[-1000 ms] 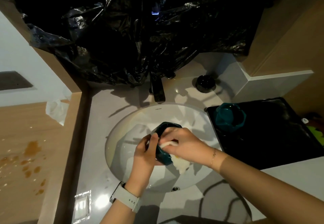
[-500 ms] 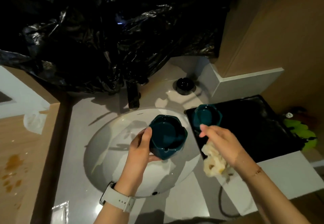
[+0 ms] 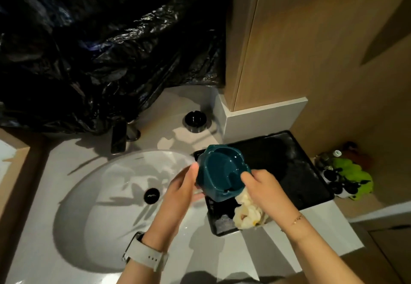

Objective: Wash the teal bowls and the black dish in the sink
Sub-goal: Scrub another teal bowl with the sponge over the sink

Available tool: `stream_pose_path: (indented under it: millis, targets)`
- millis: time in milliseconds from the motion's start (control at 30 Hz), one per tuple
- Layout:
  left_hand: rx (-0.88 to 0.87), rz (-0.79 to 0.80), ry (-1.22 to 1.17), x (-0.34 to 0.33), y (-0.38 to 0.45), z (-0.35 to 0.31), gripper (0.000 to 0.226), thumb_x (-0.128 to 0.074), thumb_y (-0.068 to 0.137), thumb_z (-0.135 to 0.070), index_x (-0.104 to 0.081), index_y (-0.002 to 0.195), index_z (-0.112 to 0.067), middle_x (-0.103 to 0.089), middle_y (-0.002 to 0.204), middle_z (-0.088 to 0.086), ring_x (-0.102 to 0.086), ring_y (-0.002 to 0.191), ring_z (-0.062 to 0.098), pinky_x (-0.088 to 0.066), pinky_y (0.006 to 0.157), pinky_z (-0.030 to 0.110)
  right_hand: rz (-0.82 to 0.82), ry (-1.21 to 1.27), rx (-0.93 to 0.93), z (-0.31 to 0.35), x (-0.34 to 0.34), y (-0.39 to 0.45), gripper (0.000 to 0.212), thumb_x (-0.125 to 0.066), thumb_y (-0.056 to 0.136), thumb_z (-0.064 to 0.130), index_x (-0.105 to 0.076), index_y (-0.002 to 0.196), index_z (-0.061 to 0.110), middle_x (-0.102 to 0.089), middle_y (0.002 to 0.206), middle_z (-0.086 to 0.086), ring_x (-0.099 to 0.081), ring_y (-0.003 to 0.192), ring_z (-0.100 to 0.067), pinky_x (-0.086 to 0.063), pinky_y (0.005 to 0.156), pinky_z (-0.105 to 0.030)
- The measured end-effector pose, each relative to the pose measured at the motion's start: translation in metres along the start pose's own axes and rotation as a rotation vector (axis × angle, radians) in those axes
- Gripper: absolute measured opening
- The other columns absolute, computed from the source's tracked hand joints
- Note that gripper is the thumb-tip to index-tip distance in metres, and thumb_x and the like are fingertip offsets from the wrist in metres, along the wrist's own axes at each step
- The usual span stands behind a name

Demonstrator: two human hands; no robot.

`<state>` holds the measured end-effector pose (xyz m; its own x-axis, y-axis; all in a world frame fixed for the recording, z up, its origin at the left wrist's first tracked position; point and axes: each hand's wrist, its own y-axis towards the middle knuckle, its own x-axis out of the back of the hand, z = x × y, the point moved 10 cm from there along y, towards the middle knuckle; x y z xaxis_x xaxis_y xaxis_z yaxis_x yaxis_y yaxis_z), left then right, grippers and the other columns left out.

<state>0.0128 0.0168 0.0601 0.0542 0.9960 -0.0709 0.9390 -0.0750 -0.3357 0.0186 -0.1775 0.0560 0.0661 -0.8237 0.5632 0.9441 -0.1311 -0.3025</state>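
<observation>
My left hand (image 3: 178,194) grips a teal bowl (image 3: 222,172) by its left side and holds it tilted above the left edge of the black tray (image 3: 300,172). My right hand (image 3: 264,190) clutches a pale yellow cloth (image 3: 246,214) while its thumb rests on the bowl's right rim. No second teal bowl shows apart from the held one. The small black dish (image 3: 195,120) stands on the counter behind the sink, near the wall corner. The white sink (image 3: 100,194) lies to the left of both hands.
A dark faucet (image 3: 119,136) stands over the back of the basin, and the black drain plug (image 3: 152,195) sits in its middle. Crumpled black plastic sheeting (image 3: 100,61) hangs behind. Green and dark items (image 3: 351,172) lie right of the tray.
The teal bowl has moved right, from over the basin to over the tray's left edge. My right hand with the cloth has come back to the bowl's rim. The view has shifted right.
</observation>
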Motion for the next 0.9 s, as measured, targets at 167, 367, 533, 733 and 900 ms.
stream_pose_path:
  millis: [167,367,533,733,900]
  targets:
    - [-0.03,-0.272,0.266,0.038,0.013,0.02,0.026,-0.048,0.1,-0.037,-0.066,0.116,-0.027,-0.066,0.116,-0.009,-0.066,0.101,0.008,-0.052,0.089,0.028,-0.046,-0.057,-0.09,-0.037,0.054,0.031,0.042,-0.047,0.093,0.022,-0.034,0.054,0.016,-0.034,0.052,0.001,-0.033,0.05,-0.015,-0.024,0.05,-0.029]
    - [-0.003,-0.352,0.539,0.053,0.011,0.052,0.026,-0.054,0.096,-0.009,-0.069,0.114,-0.02,-0.061,0.118,-0.002,-0.057,0.09,-0.009,-0.044,0.08,0.018,-0.077,-0.173,-0.205,-0.093,0.07,0.066,0.042,-0.045,0.094,0.023,-0.031,0.057,0.013,-0.031,0.053,-0.001,-0.031,0.049,-0.017,-0.02,0.05,-0.03]
    - [0.039,-0.381,0.554,0.058,0.013,0.067,0.028,-0.051,0.096,-0.003,-0.069,0.112,-0.019,-0.06,0.109,-0.009,-0.057,0.083,-0.008,-0.041,0.066,-0.001,-0.033,-0.198,-0.255,-0.11,0.059,0.089,0.041,-0.045,0.095,0.023,-0.032,0.058,0.012,-0.032,0.055,-0.002,-0.032,0.049,-0.018,-0.021,0.049,-0.03]
    - [0.085,-0.368,0.546,0.062,0.012,0.08,0.031,-0.052,0.095,-0.001,-0.068,0.113,-0.022,-0.064,0.111,-0.006,-0.058,0.087,-0.008,-0.04,0.068,0.0,0.069,-0.195,-0.241,-0.103,0.04,0.104,0.048,-0.042,0.097,0.027,-0.036,0.142,0.009,-0.061,0.116,-0.018,-0.059,0.105,-0.035,-0.043,0.075,-0.035]
    - [0.094,-0.371,0.499,0.063,0.018,0.085,0.031,-0.054,0.094,0.001,-0.071,0.109,-0.02,-0.069,0.109,-0.004,-0.064,0.093,0.001,-0.043,0.067,0.0,0.04,-0.157,-0.247,-0.097,0.045,0.103,0.057,-0.044,0.097,0.03,-0.028,0.148,0.014,-0.064,0.108,-0.014,-0.061,0.1,-0.033,-0.046,0.079,-0.037]
